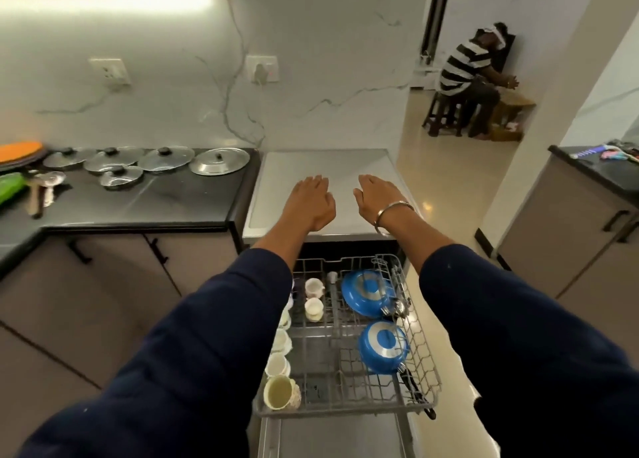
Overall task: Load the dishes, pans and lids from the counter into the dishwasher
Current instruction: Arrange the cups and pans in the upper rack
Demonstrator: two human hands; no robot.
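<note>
Dark blue sleeves (214,347) fill the bottom of the view, and between them the grey wire dishwasher rack (427,371) stands pulled out; it holds two blue round pans (366,293) with their bottoms facing up on its right side, and a row of pale cups (313,305) along its left and middle.

Both hands lie flat, palm down, on the grey metal top of the dishwasher (325,165), beyond the rack; the left hand (313,201) has straight fingers close together and holds nothing; the right hand (375,198), with a metal bangle (394,215) at the wrist, is the same, relaxed and empty.

What remains to load lies to the left of both hands, on the black stone counter (155,198): four glass lids with black knobs (166,158) and one steel lid (219,161), all flat, knobs up; the steel lid is the nearest, just past the counter edge from the left hand, and the glass lids stretch in a line further left, away from it.

So I judge that the left hand is better placed for the next pick; the right hand would have to cross over the left arm. The rack is below and toward the body from the hands, so a lid would travel right and then down.
</note>
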